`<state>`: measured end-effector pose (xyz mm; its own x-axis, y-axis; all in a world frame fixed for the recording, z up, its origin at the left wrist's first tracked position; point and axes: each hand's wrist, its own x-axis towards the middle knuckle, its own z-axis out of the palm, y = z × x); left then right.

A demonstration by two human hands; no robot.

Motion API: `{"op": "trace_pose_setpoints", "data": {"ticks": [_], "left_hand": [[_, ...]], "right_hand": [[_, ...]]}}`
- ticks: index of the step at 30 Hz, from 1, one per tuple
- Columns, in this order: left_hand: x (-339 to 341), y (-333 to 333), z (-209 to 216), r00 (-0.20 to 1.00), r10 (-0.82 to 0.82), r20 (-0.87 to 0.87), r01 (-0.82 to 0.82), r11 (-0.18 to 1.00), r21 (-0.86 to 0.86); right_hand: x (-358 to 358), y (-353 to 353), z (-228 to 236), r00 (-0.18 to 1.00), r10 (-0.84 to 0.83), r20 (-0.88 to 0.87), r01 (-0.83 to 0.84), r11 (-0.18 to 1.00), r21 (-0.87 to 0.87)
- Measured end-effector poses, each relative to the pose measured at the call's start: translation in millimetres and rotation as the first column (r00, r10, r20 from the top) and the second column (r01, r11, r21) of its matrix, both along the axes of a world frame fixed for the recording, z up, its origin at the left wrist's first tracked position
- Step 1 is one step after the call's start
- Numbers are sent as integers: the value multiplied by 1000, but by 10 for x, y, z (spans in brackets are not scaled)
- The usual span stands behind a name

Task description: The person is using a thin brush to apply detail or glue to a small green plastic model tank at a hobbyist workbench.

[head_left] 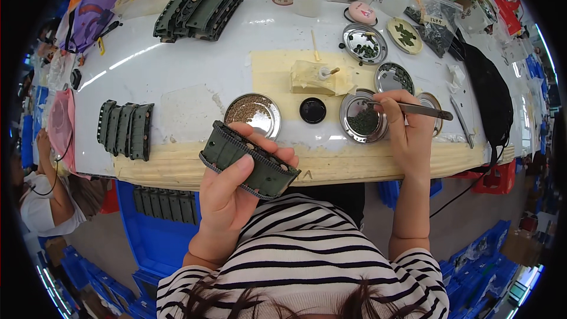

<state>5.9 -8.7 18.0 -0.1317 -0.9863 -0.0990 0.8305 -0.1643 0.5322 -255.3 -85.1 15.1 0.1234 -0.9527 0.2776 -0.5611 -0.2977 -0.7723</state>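
Note:
My left hand (227, 192) is closed around a dark green curved plate with ridged edges (251, 162), tilted above the table's front edge. Small round tan bits show along its far side. In my right hand (409, 133) are metal tweezers (422, 110), held nearly level. Their tips point left over a round metal dish (349, 105) of tiny dark green pieces; whether they pinch one is too small to tell. To the left stands another metal dish (273, 115) with many small tan pieces. Between the two dishes sits a small black cup (312, 110) of dark liquid.
Similar green plates stand in a stack (198, 12) at the far left and a row (125, 130) nearer. Behind the cup is a tape-covered block (310, 77). More metal dishes (365, 35) and a second pair of tweezers (462, 121) lie right. A person's arm (53, 183) shows far left.

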Motion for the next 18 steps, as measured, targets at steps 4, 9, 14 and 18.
{"op": "trace_pose_setpoints", "data": {"ticks": [4, 9, 14, 18], "left_hand": [[3, -3, 20, 999, -10, 51, 7, 999, 49], [9, 0, 74, 989, -40, 143, 21, 991, 130], [-15, -32, 108, 967, -29, 252, 8, 996, 84], [-57, -28, 155, 947, 3, 322, 9, 999, -36]], "right_hand": [[14, -30, -71, 998, 11, 69, -6, 998, -63], [51, -22, -77, 998, 39, 52, -37, 999, -28], [67, -31, -33, 997, 64, -38, -66, 997, -51], [39, -35, -20, 988, 97, -124, -110, 989, -103]]}}
